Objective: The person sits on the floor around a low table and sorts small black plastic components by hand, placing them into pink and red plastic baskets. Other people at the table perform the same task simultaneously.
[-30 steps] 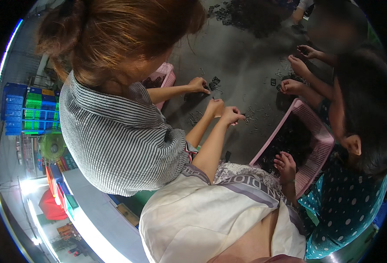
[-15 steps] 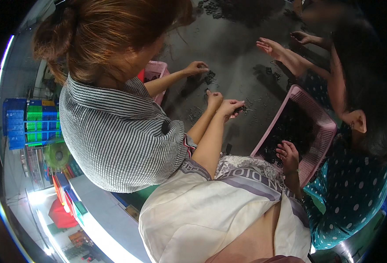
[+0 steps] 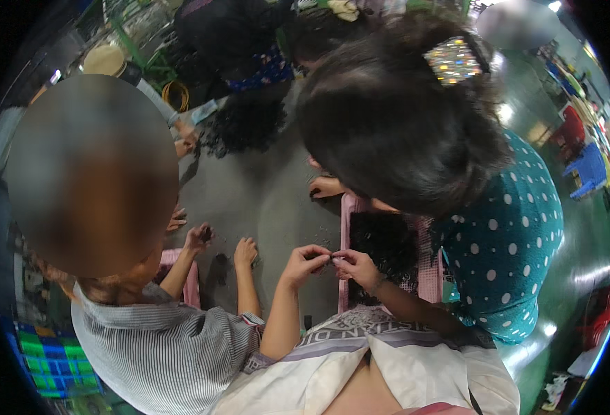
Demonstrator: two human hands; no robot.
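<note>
Left hand (image 3: 307, 264) and right hand (image 3: 359, 268) tip to tip now, fingers of both pinched narrow on a small dark piece (image 3: 332, 256), it's right between them, above the grey table (image 3: 256, 190), beside the pink basket (image 3: 429, 266), black parts (image 3: 382, 242) heaped inside.

Place: a workshop or small factory is suggested.
Grey table (image 3: 249, 197): surrounded by several people (image 3: 509, 238).
Black parts (image 3: 248, 128): heaped loosely in quantity on the table.
Pink basket (image 3: 344, 238): filled with dark pieces (image 3: 381, 242).
Green floor (image 3: 536, 176): glossy; a blue chair (image 3: 588, 167) is seen on it.
</note>
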